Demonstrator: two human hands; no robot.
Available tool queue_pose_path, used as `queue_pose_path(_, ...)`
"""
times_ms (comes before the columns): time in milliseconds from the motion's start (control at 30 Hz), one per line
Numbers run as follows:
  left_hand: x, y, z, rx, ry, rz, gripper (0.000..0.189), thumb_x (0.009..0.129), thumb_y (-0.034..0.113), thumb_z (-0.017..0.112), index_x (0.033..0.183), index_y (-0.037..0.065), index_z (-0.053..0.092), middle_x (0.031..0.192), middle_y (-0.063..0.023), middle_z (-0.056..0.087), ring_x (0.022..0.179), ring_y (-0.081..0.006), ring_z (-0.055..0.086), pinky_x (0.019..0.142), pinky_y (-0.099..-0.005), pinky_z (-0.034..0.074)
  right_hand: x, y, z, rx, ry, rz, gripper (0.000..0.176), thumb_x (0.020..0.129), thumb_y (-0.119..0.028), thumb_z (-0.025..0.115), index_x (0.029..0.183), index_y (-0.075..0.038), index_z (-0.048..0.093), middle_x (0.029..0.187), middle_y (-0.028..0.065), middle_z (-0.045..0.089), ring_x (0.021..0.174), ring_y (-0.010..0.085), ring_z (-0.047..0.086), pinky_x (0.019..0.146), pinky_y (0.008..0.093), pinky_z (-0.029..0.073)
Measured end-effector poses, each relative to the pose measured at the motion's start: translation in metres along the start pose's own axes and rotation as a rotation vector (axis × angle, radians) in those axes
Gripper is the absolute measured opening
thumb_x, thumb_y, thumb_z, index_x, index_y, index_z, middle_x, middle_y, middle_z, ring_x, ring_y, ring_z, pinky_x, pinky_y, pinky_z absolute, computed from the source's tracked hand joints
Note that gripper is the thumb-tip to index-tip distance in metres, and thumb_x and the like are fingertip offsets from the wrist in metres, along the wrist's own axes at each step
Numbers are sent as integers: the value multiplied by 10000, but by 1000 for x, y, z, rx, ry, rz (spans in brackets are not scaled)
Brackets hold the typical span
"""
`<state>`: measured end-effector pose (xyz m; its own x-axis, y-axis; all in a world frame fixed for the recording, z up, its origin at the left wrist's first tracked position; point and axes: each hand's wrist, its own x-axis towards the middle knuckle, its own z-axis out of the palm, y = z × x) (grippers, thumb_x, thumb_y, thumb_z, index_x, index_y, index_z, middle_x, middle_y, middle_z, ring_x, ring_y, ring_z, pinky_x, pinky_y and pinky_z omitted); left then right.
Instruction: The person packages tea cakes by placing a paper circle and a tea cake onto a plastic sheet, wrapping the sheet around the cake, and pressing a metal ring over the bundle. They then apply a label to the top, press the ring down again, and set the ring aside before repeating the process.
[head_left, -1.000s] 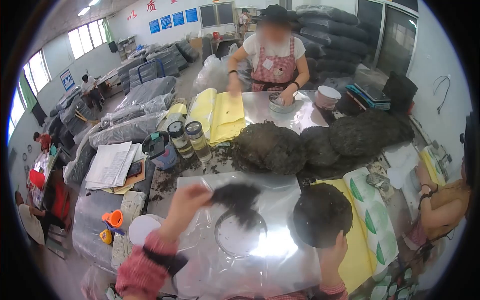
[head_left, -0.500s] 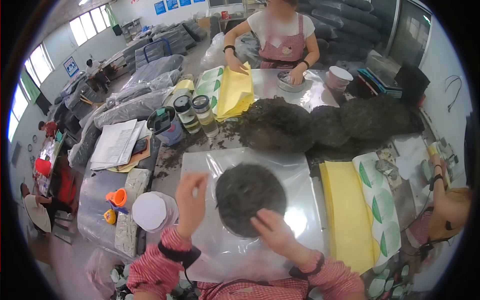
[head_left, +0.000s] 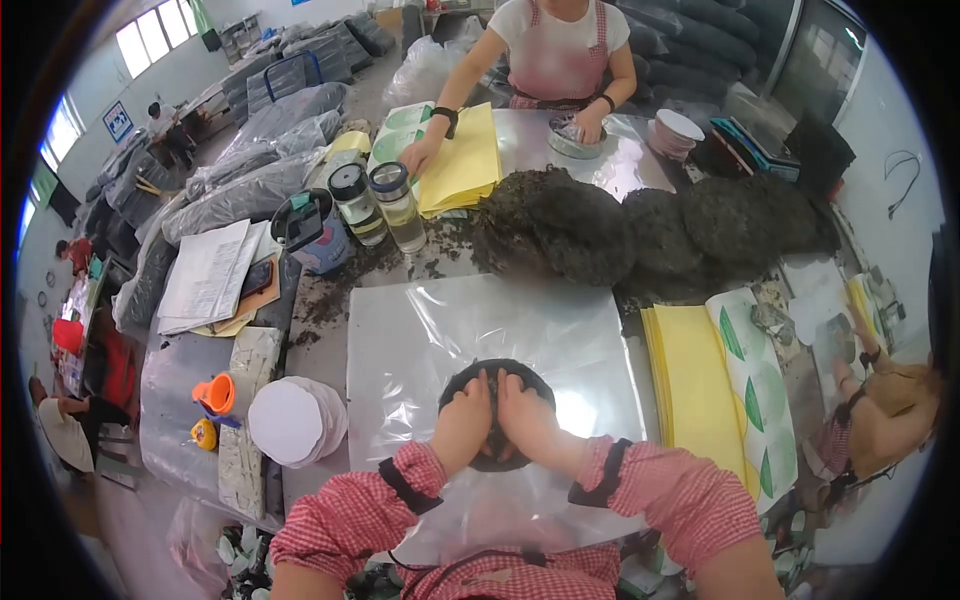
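Note:
A dark round cake of dried, seaweed-like leaf rests on a glossy, clear-plastic-covered sheet in front of me. Both hands are on its top, side by side and pointing away from me. My left hand lies on its left half and my right hand on its right half, fingers stretched out and pressed to it. They cover most of the cake's middle, and the thumbs are partly hidden. Beyond the sheet stands a row of similar, bigger dark cakes.
Yellow paper sheets and green-printed wrappers lie at right; white paper discs and an orange tape dispenser at left. Two glass bottles stand behind. A co-worker across touches yellow sheets and a round tin.
My left hand has come down from the air onto the cake, beside my right. The cake now appears smaller and lower on the sheet. The co-worker's hand has moved left off the yellow sheets.

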<state>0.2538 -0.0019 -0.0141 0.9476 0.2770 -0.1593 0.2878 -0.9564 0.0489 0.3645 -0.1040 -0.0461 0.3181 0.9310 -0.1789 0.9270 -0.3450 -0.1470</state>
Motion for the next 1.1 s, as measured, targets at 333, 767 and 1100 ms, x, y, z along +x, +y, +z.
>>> queue_pose_path(333,-57,-27,-32,-225,568,-163,704,770,138,799,1352,-95,480,1163,-240,609,1070,-361,620,917,-435,501,-4,5,-7,53,66,-31,1122,494,-207,930,1400,182,394,1129,200,554,880,294,693,688,323,599)
queue_pose_path(767,-138,-60,77,-463,694,36,465,845,250,742,1231,11,639,1312,-184,636,1217,-325,610,1045,-437,472,-118,47,-38,349,803,375,606,790,-169,784,1301,45,538,1238,239,567,1156,379,549,942,450,490)
queue_pose_path(1100,-64,25,25,-487,624,120,460,744,412,828,978,67,636,981,-108,659,933,-324,643,1033,-494,435,-189,152,-81,1164,1187,577,375,947,39,508,1305,-50,570,773,-6,599,647,72,523,568,231,452)
